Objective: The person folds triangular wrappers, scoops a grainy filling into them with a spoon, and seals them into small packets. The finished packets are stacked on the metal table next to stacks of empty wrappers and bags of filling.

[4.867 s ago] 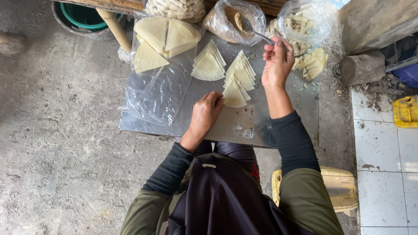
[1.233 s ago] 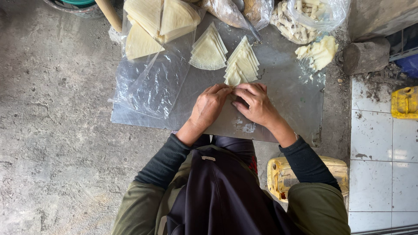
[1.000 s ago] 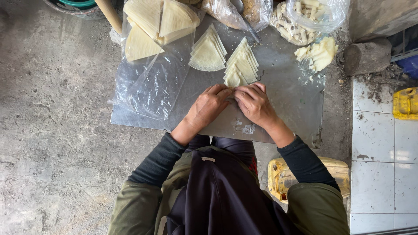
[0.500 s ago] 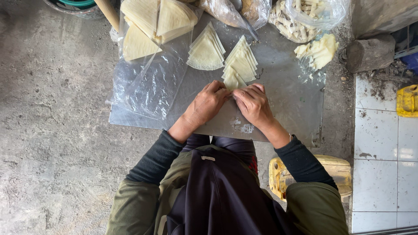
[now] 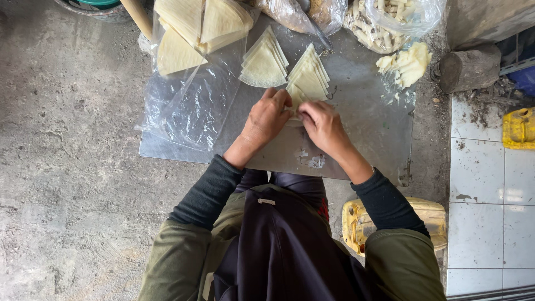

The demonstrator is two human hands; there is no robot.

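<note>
since reaching apart, left hand [image 5: 267, 118] and right hand [image 5: 322, 125] now meet, each grip pinching one pastry triangle [image 5: 296, 103].

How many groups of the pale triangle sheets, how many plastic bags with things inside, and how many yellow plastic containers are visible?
Groups of triangle sheets: 3 (large pile, left fan, right fan by both hands)
Filled plastic bags: 2 (brown filling bag, strips bag)
Yellow containers: 2 (near knee, on tiles)
Total: 7

2 fanned wrapper stacks [image 5: 284, 67], 2 hands [image 5: 295, 120], 1 metal sheet [image 5: 368, 134], 1 yellow jerrycan [image 5: 390, 223].
</note>
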